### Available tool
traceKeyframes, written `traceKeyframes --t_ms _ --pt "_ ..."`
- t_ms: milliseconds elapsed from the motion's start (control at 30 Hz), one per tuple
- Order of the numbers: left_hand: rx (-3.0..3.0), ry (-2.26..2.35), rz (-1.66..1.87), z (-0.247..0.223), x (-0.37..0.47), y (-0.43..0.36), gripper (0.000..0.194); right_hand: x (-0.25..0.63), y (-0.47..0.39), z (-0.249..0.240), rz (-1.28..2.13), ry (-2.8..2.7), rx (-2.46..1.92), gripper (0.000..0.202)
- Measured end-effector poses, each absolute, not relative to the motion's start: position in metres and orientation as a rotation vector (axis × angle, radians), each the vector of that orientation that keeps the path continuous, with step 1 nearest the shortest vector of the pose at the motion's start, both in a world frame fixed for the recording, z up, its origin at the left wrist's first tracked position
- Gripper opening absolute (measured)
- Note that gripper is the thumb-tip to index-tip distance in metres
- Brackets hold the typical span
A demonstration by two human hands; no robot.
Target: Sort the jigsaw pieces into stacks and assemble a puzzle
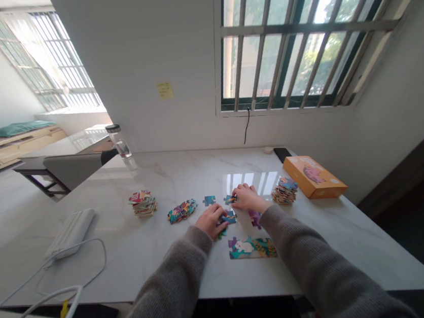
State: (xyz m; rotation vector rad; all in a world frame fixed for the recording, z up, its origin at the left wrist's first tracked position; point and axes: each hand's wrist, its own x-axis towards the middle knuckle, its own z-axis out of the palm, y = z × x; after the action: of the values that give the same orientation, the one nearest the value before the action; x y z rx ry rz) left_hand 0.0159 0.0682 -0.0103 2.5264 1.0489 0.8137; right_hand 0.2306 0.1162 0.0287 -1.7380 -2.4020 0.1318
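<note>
My left hand (211, 221) rests on the table with its fingers curled on a blue jigsaw puzzle piece (231, 218). A green puzzle piece (222, 233) shows partly under that hand. Just beyond, my right hand (247, 197) grips a smaller dark blue and orange puzzle piece (229, 199) by its right edge, close to the table. Below the right wrist lies a purple puzzle piece (255, 218), partly covered by the sleeve. Another blue piece (209, 200) lies apart at the upper left. Nearer me is a joined puzzle strip (245, 247) with a white rabbit.
Puzzle pieces stand in a left stack (142, 203), a spread pile (182, 211) and a right stack (285, 191). An orange box (312, 177) and a black phone (282, 154) are at the right. A white power strip (70, 231) with cables and a bottle (118, 141) are at the left.
</note>
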Motion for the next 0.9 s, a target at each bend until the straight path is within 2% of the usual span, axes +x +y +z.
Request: traceKeyframes --t_ms 133,200,433,667,833,900 --pt "2.581 1.172 0.721 -0.005 0.016 0.063 0.042 0.231 0.111 0.029 0.109 -2.411 -1.725 0.033" --pt "2.591 1.287 0.634 -0.001 0.014 0.059 0.046 0.232 0.107 0.030 0.099 -2.419 -1.705 0.031" --pt "2.598 1.525 0.540 0.004 0.009 0.052 0.037 0.235 0.090 0.031 0.046 -2.408 -1.656 0.039" --pt "2.660 1.437 0.652 0.000 0.008 0.055 0.028 0.246 0.075 0.031 0.103 -2.369 -1.576 0.021" --pt "2.624 1.323 0.675 0.000 0.009 0.055 0.027 0.238 0.059 0.030 0.161 -2.455 -1.444 0.036" --pt "2.601 1.283 0.670 0.000 0.009 0.056 0.026 0.233 0.055 0.029 0.184 -2.475 -1.443 0.036"
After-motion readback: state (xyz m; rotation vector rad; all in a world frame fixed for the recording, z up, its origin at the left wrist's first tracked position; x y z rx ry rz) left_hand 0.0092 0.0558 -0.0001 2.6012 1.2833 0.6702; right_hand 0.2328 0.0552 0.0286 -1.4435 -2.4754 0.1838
